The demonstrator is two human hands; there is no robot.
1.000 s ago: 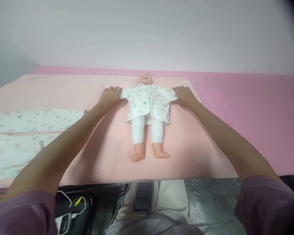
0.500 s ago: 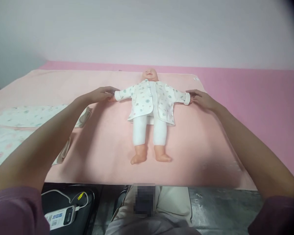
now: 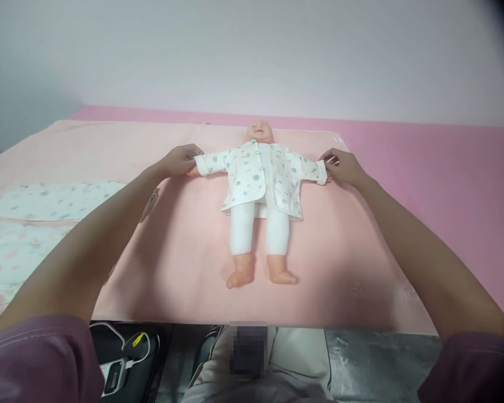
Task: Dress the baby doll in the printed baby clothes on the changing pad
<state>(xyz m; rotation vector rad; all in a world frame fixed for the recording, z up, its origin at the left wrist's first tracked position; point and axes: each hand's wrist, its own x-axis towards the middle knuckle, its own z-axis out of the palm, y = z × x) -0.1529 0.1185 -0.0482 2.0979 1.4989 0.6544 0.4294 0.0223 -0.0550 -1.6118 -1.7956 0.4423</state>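
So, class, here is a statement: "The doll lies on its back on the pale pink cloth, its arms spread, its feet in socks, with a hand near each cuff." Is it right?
Not quite: the feet are bare, as the head view shows. The doll does lie on its back on the pale pink cloth, arms spread, left hand and right hand each near a cuff.

Moderate, soft light covers the scene, paler on the wall (image 3: 252, 61) beyond both hands. Broad, blurry-edged shadows spread over the blanket (image 3: 260, 305), on the near side of the left hand (image 3: 180, 160) and the right hand (image 3: 345, 167), suggesting light from above. Nearer than the grips, the floor (image 3: 373, 358) is dim with a faint sheen. Fine detail around the fingers is slightly soft. Wide-angle stretching enlarges the near forearms (image 3: 84, 252); blackness cuts the far corner past the right hand, and coarse pixelation covers a patch nearer than, and between, the hands.
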